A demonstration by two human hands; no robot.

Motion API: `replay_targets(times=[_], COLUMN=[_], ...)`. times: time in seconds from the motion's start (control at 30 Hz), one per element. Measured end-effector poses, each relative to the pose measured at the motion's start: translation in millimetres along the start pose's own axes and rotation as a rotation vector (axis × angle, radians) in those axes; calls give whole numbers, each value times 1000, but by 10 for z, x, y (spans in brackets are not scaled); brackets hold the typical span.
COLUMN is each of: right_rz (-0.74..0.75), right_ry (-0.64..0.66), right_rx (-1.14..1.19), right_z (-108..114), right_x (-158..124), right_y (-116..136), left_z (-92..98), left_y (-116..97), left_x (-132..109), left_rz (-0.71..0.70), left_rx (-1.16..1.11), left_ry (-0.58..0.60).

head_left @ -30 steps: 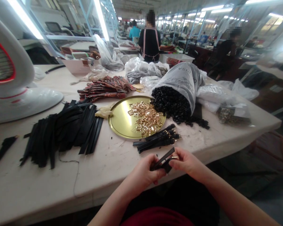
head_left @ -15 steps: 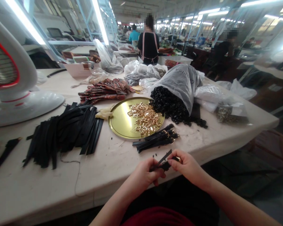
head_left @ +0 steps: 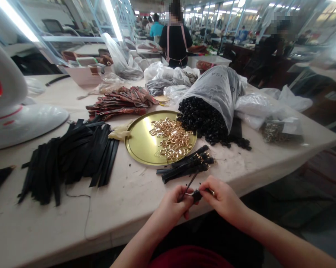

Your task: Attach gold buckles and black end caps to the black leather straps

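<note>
Just off the table's front edge, my left hand (head_left: 176, 203) is closed around a short black strap (head_left: 196, 196). A narrow end of the strap sticks up past its fingers. My right hand (head_left: 220, 195) pinches the other end, where a bit of gold metal shows at the fingertips; part of the strap is hidden by both hands. Right behind them lies a small bundle of black straps with gold buckles (head_left: 181, 169). Farther back, loose gold buckles (head_left: 173, 138) are heaped on a round gold tray (head_left: 137, 143).
Loose black strips (head_left: 73, 160) are piled at left, near a white fan (head_left: 31, 115). Reddish-brown strips (head_left: 120, 102) lie behind the tray. A translucent bag (head_left: 219, 89) spills small black pieces (head_left: 202, 121). Plastic bags (head_left: 254, 106) sit at right; a person (head_left: 175, 44) stands beyond the table.
The view has shifted slightly. The narrow strap end at my left hand now points more steeply upward, and my right fingers have stayed at the strap's buckle end.
</note>
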State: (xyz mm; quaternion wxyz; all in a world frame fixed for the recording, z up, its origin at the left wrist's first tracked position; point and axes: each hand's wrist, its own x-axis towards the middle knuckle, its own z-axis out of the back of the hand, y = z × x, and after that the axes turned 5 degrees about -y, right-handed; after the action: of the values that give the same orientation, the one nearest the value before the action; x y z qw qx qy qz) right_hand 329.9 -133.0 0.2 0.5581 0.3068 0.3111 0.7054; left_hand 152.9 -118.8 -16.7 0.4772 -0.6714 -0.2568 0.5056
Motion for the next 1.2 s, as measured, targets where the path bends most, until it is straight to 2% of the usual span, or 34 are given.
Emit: replay_targets(times=[0.1,0.2,0.33,0.43,0.53,0.63,0.73,0.87,1.03,1.2], right_rz=[-39,-16,92,114,38,-135,-302,-431,-413,-308], right_ry=[21,52,146,214,217,140,125,118,31,118], right_rx=[26,13,-48,-43,32,140,314,460,482,553], right_z=[8,30,67,83,69,24,-37,-133,-190,-63], right_x=[50,99,174,226,263,295,307,258,180,128], right_y=[-42,-55,-27,-19,-47,-95,-124,-104,-98,-118], left_z=[50,58,22,-6,-10,23,62,40,-13,75], left_y=[-23,-1,55,67,32,-20,-39,1,-5,-100], left_x=[42,102,183,233,260,255,238,234,210,97], left_rz=[41,85,92,90,79,33,0,-23,-48,-80], left_rx=[-79,-132,-127,-74,-7,47,88,127,147,180], left_ry=[69,95,26,-29,-46,-45,-30,-47,-97,-65])
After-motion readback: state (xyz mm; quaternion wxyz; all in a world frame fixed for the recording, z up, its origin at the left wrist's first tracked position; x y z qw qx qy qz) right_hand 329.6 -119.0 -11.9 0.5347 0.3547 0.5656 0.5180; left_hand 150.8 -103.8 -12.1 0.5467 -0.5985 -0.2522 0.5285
